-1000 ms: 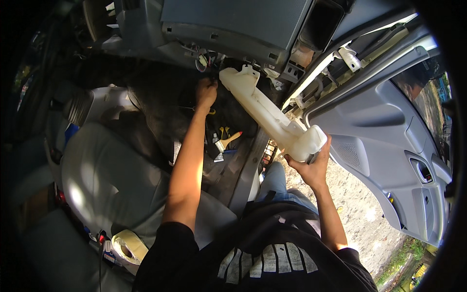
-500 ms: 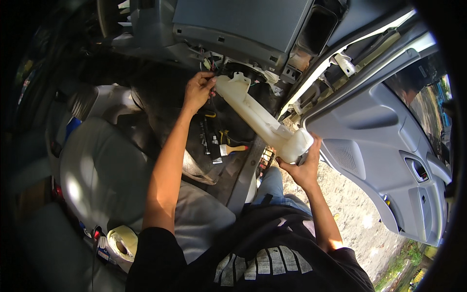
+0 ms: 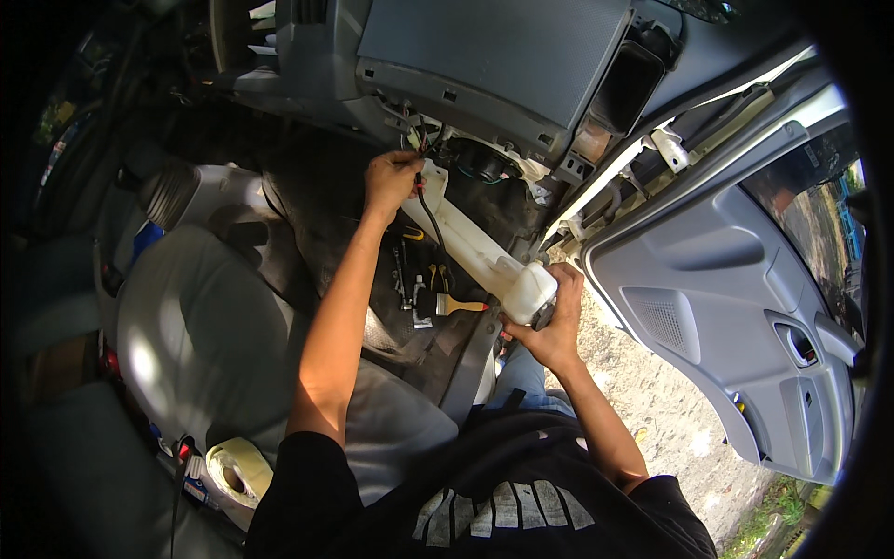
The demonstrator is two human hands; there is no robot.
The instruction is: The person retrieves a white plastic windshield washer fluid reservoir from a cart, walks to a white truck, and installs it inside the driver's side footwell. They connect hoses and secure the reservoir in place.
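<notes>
A long off-white plastic fluid tank (image 3: 470,244) slants across the front footwell of a vehicle. My right hand (image 3: 551,326) wraps round its block-shaped near end, thumb on one side and fingers on the other. Close to the tank's far end, my left hand (image 3: 393,184) pinches a thin black cable (image 3: 430,216), which has a small red part at the fingers. The cable droops over the tank's side. Above the left hand, loose wires with a pale connector (image 3: 413,138) hang under the dashboard (image 3: 484,56).
On the footwell floor lie a paintbrush (image 3: 458,305), yellow-handled pliers (image 3: 438,278), a ratchet-like tool (image 3: 402,275) and a small tube (image 3: 419,303). A grey seat (image 3: 205,326) is at left, with a tape roll (image 3: 233,475) beside it. The open door (image 3: 717,307) stands at right.
The tank's near end has come left and slightly down with my right hand. The black cable now shows across the tank, and more of the dark opening under the dashboard is exposed.
</notes>
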